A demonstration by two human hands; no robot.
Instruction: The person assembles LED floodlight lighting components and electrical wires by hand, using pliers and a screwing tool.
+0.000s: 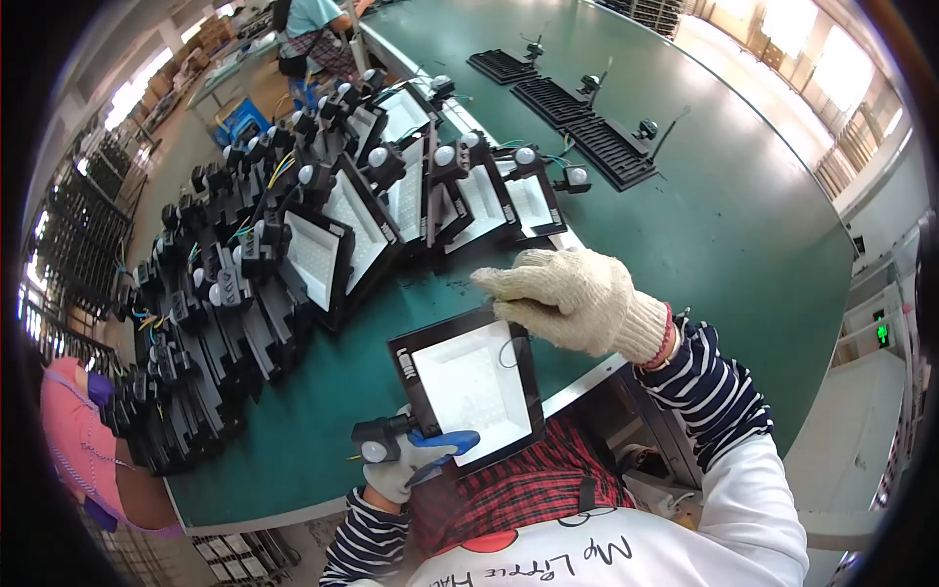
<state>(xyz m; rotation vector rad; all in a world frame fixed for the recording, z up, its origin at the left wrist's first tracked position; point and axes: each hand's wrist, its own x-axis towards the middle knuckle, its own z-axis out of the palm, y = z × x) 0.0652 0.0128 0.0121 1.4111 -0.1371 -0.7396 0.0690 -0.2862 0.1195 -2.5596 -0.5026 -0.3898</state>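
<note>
My left hand [421, 462], in a grey glove with blue fingertips, grips the lower left edge of an LED floodlight [474, 386]. The floodlight has a black frame and a white face turned up towards me, and it is tilted near the table's front edge. A black sensor head [379, 440] with a white dome sticks out beside that hand. Just above the lamp's top right corner is my right hand [572, 298], in a cream knit glove. Its fingers stretch left with the thumb below them, and I see nothing held. A thin dark loop shows on the glass beneath it.
Many similar floodlights [318, 259] stand packed in rows on the green table [724, 254], left and ahead. Black slatted parts [587, 127] lie at the far side. A person [318, 34] stands beyond the table. A pink-covered seat [83, 440] is at the left edge.
</note>
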